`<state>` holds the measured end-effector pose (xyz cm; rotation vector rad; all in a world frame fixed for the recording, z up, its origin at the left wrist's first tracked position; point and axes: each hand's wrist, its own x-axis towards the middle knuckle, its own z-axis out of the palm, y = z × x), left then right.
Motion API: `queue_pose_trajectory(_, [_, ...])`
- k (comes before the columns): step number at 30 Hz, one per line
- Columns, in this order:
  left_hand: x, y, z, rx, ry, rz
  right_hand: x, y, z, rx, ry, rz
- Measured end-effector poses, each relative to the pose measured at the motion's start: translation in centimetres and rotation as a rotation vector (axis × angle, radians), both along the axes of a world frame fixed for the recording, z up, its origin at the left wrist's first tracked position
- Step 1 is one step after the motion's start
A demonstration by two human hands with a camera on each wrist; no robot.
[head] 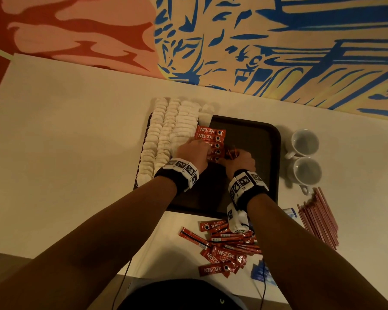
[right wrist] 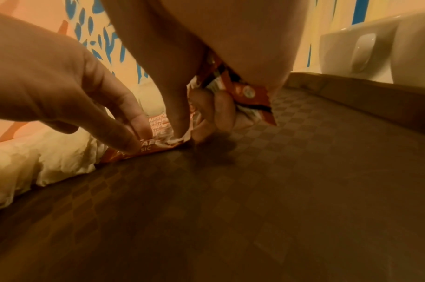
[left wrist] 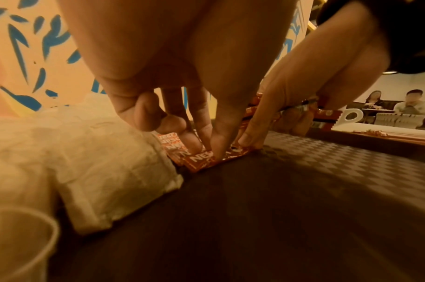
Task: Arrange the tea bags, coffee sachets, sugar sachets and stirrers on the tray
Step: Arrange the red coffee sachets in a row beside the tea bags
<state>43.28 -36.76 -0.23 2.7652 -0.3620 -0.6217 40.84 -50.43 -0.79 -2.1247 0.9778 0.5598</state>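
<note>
On the dark tray (head: 251,139), rows of white tea bags (head: 166,135) fill the left side. Beside them runs a column of red coffee sachets (head: 210,134). My left hand (head: 194,151) presses its straight fingertips on the nearest sachet (left wrist: 199,160) of that column. My right hand (head: 238,158) grips a bundle of coffee sachets (right wrist: 252,93) in its curled fingers, and its thumb touches the right end of that same sachet. More coffee sachets (head: 224,249) lie loose on the table in front of the tray. Red stirrers (head: 318,220) and blue sugar sachets (head: 261,274) lie at the right.
Two white cups (head: 305,142) stand just right of the tray. The tray's right half is bare. A painted wall runs along the table's far edge. The table's near edge lies just behind the loose sachets.
</note>
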Motion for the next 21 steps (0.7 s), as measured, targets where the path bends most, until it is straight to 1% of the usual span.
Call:
queue_pose_trajectory(5, [0.2, 0.1, 0.1, 0.042, -0.008, -0.004, 0.1, -0.2, -0.2, 0.027, -0.008, 0.035])
queue_pose_trajectory(9, [0.2, 0.1, 0.5, 0.020, -0.010, -0.008, -0.2, -0.8, 0.1, 0.051, -0.027, 0.025])
queue_pose_trajectory(11, [0.1, 0.2, 1.1, 0.007, -0.031, 0.013, -0.5, -1.3, 0.6, 0.056, -0.047, 0.031])
queue_pose_trajectory(14, [0.0, 0.7, 2.6, -0.039, -0.045, 0.079, -0.9, -1.9, 2.0, 0.116, -0.069, 0.037])
queue_pose_trajectory(17, [-0.6, 1.7, 4.4, -0.130, -0.051, 0.167, -1.0, -2.0, 3.7, 0.266, -0.031, 0.008])
queue_pose_trajectory(19, [-1.3, 2.4, 5.7, -0.240, -0.047, 0.257, -1.3, -1.8, 5.2, 0.411, -0.021, -0.036])
queue_pose_trajectory(21, [-2.2, 3.0, 7.0, -0.385, -0.047, 0.340, -2.0, -1.6, 7.0, 0.545, -0.050, -0.061])
